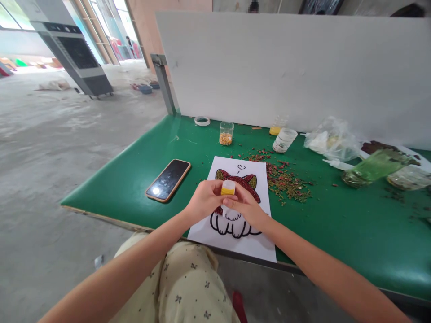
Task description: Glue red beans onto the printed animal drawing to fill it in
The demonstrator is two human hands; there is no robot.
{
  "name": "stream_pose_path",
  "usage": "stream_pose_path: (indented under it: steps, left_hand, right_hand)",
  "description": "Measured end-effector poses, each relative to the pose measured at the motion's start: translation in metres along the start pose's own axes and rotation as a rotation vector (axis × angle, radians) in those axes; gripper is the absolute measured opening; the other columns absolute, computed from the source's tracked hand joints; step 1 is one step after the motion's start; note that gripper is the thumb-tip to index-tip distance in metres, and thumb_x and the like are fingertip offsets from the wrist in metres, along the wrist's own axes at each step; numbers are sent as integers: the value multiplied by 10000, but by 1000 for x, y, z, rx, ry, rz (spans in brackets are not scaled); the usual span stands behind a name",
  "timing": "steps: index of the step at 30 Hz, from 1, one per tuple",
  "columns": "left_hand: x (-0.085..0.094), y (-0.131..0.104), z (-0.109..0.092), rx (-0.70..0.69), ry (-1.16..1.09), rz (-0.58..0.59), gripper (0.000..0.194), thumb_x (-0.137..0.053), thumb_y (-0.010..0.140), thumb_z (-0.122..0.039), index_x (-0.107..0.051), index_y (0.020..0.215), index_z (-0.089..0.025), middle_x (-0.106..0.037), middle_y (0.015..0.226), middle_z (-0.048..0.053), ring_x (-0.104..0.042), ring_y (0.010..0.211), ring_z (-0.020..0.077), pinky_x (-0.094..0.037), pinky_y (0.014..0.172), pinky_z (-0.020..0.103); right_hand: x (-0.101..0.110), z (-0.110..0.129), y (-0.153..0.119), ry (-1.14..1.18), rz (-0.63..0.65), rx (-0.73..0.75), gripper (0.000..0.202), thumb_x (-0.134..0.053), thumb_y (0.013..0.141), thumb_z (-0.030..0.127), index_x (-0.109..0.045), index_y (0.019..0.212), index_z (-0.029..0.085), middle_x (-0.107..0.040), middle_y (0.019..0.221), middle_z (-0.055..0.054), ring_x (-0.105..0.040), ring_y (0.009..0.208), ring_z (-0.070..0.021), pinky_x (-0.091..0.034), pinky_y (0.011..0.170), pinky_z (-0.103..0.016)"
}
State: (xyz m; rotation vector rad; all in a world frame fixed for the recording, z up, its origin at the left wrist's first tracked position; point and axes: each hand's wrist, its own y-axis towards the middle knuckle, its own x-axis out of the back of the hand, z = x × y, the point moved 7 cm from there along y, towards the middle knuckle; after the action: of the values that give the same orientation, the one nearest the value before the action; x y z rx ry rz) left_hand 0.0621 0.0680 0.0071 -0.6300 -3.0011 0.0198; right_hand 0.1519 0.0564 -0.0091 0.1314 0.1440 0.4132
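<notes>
Both hands meet over a white sheet (249,250) that carries a black-outlined cat-like picture, its head partly covered in dark red and green bits. My left hand (206,200) is closed on the left side of a small bottle (228,187) with a whitish top and a yellow band. From the right, my right hand (248,204) grips the same bottle, fingers wrapped round its side. The hands hide the bottle's lower part and the middle of the picture. Loose red and green grains (289,184) lie scattered right of the sheet.
A phone (169,180) lies left of the sheet on the green table (128,179). Behind are a cup of yellow kernels (226,134), a white ring (202,121) and a tipped clear cup (284,140). Plastic bags (333,139) and a green bottle (373,168) lie at right; a white board (286,67) stands behind.
</notes>
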Motion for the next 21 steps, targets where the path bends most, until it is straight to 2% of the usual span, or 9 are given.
stream_pose_path:
  steps: [4,6,8,10,13,15,17,19,21]
  left_hand:
    - [2,-1,3,17,16,-20,283,-736,631,-351,-669,774,-116,-651,686,30,-616,677,186,-486,614,277]
    - [3,-1,5,18,16,-14,291,-734,638,-354,-672,798,-120,-655,705,30,-616,678,179,-486,615,273]
    - [5,-1,5,3,1,-18,287,-738,641,-347,-671,811,-126,-660,723,29,-611,669,166,-479,607,261]
    - [7,-1,4,0,-37,-38,279,-747,635,-341,-665,795,-128,-660,716,28,-606,648,156,-471,593,255]
    - [4,-4,4,59,-131,-70,285,-761,623,-344,-656,777,-128,-661,698,31,-603,617,150,-469,586,260]
    - [0,-5,4,92,-191,-77,281,-777,602,-324,-653,766,-133,-666,702,30,-604,621,142,-468,598,254]
    - [-3,-5,4,102,-212,-79,277,-784,596,-311,-653,764,-134,-666,703,28,-601,620,132,-458,592,241]
    - [-1,-5,5,99,-216,-99,282,-776,611,-315,-654,792,-136,-665,704,27,-599,619,131,-450,578,238]
    - [6,-4,7,97,-224,-139,286,-767,625,-323,-653,808,-136,-663,703,28,-599,614,134,-447,566,240]
  right_hand:
    - [0,0,1,-59,69,14,474,-666,695,545,-539,1039,246,-596,978,-31,-567,947,-210,-486,827,-372]
    - [-1,2,0,-99,88,69,510,-588,729,617,-538,1063,235,-597,1015,-48,-562,976,-223,-468,865,-389]
    - [3,4,1,-131,48,132,527,-440,808,651,-525,1106,225,-586,1082,-69,-547,1028,-226,-441,909,-392]
    - [15,5,12,-187,-67,169,491,-313,880,605,-515,1108,220,-575,1112,-81,-541,1041,-213,-431,917,-384]
    - [47,9,54,-400,-310,177,345,-401,885,474,-496,1096,218,-548,1153,-90,-523,1057,-207,-418,925,-392]
    - [64,18,98,-597,-373,185,498,-559,792,389,-406,1230,209,-440,1313,-126,-464,1151,-241,-391,958,-425]
    - [81,27,144,-769,-435,172,698,-635,727,329,-316,1327,171,-331,1410,-166,-306,1303,-278,-287,1047,-449]
    - [99,28,183,-854,-538,43,864,-694,671,344,-239,1379,148,-194,1480,-194,-191,1357,-327,-241,1064,-484]
    - [110,20,211,-825,-576,-123,879,-704,659,383,-251,1375,152,-226,1472,-205,-280,1321,-345,-306,1019,-490]
